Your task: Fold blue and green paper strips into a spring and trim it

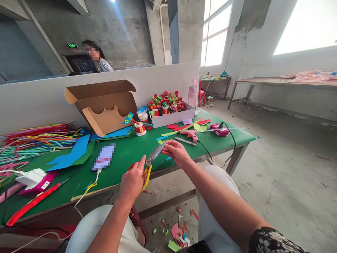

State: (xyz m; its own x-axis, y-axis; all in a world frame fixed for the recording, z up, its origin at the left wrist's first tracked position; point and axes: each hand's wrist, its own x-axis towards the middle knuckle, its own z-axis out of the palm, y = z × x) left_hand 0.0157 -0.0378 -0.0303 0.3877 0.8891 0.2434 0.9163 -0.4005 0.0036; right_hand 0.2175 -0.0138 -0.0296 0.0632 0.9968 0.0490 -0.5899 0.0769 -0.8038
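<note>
My left hand (133, 180) grips yellow-handled scissors (150, 162), blades pointing up and right. My right hand (176, 151) pinches a small light-green paper scrap (160, 142) at the blade tips. Both hands hover over the front edge of the green table (126, 154), above my knees. A pink glue gun (190, 134) and a pen (185, 141) lie just beyond my right hand.
An open cardboard box (104, 105), a white box of red paper-cup figures (171, 112), coloured paper sheets (71, 154), a pile of straws (31, 140), a phone on a cable (104, 157) and a charger (31, 176) lie on the table. Paper scraps (176, 235) litter the floor. A person (97, 58) sits behind the white partition.
</note>
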